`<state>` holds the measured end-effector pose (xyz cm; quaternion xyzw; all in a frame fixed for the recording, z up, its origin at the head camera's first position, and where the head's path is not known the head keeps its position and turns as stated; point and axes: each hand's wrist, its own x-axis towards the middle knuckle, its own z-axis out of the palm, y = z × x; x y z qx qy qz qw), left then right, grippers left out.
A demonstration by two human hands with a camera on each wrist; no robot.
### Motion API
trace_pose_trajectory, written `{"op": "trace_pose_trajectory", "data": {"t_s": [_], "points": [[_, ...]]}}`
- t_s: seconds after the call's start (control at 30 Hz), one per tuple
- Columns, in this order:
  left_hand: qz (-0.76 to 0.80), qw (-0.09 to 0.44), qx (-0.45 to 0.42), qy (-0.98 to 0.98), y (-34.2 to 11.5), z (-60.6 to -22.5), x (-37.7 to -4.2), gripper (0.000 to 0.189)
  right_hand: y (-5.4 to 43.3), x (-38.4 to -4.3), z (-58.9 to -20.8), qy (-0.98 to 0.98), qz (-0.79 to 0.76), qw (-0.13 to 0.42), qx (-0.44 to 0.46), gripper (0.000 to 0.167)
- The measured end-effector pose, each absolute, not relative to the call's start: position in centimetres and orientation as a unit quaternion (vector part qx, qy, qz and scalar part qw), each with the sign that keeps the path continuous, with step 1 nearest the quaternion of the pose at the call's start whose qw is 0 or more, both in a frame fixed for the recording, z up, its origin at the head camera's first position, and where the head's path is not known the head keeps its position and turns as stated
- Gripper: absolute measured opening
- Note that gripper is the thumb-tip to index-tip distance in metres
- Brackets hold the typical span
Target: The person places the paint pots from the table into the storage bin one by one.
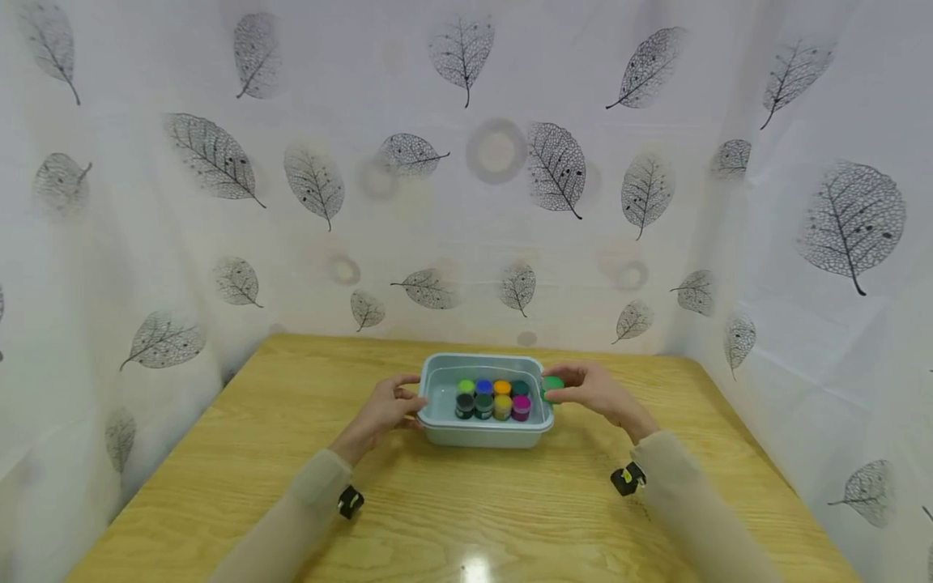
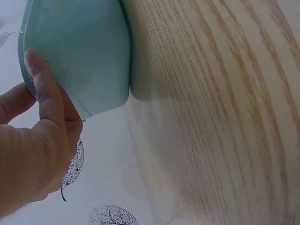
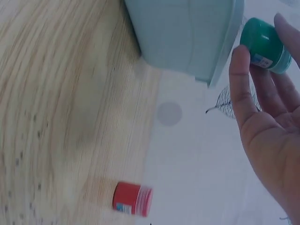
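Observation:
A pale blue plastic bin stands on the wooden table. My left hand holds its left end, thumb and fingers pinching the rim; the left wrist view shows the bin's outer wall beside the fingers. Just over the right rim, my right hand grips a small green paint jar between thumb and fingers. Two rows of small paint jars sit inside the bin, among them a blue jar, an orange jar and a magenta jar.
In the right wrist view, a red paint jar stands on the table, apart from the bin. Behind the wooden table hangs a white curtain printed with leaves, which also runs along both sides.

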<state>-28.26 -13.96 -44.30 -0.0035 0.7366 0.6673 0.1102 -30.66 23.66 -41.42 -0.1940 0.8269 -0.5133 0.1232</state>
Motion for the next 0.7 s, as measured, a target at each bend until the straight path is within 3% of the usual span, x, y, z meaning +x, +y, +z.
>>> {"op": "trace_pose_trajectory", "data": {"t_s": [0.7], "points": [[0.677,0.100,-0.005,0.729,-13.7,-44.5,-28.1,0.051,13.8,-30.5,-42.7,0.835,-0.499,0.098,-0.208,0.046]]}}
